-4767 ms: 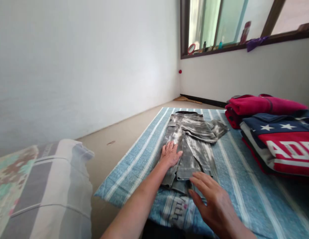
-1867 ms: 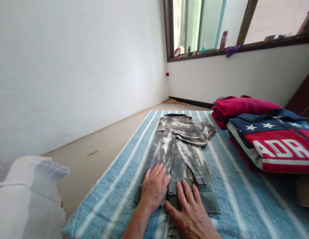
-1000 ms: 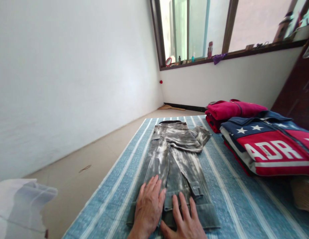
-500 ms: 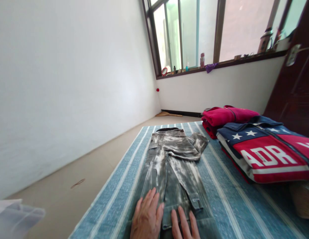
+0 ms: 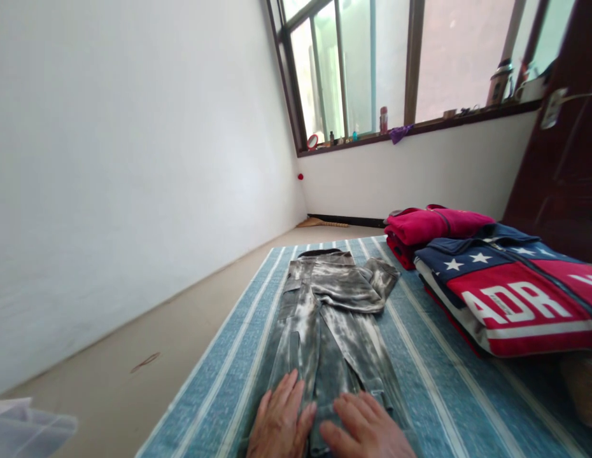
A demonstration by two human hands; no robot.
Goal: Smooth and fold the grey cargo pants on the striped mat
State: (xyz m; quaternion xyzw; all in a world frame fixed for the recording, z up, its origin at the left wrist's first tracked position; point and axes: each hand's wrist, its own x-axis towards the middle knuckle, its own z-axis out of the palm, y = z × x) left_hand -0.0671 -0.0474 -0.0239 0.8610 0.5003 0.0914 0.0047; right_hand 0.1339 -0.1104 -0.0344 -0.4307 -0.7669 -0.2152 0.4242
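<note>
Grey-and-white mottled trousers (image 5: pixel 335 286) lie lengthwise on a blue striped bedspread (image 5: pixel 239 343), with their dark waistband at the far end. One part of them is folded over and bunched toward the right. My left hand (image 5: pixel 279 416) rests flat on the left trouser leg near the bottom of the view, fingers stretched forward. Beside it, my right hand (image 5: pixel 367 425) lies over the lower part of the other leg, its thumb apart from its fingers, which point forward and left. The trouser ends beneath both hands are partly hidden.
Folded jackets lie at the right: a red and navy one with stars (image 5: pixel 515 292) and a crimson one (image 5: pixel 439 226) behind it. A white wall (image 5: pixel 133 159) and tiled floor (image 5: pixel 181 331) flank the left. Bottles stand on the windowsill (image 5: pixel 429 127).
My right hand has come further into view and turned, its fingers now angled leftward over the trouser leg. My left hand has stayed nearly in place. The view has shifted slightly.
</note>
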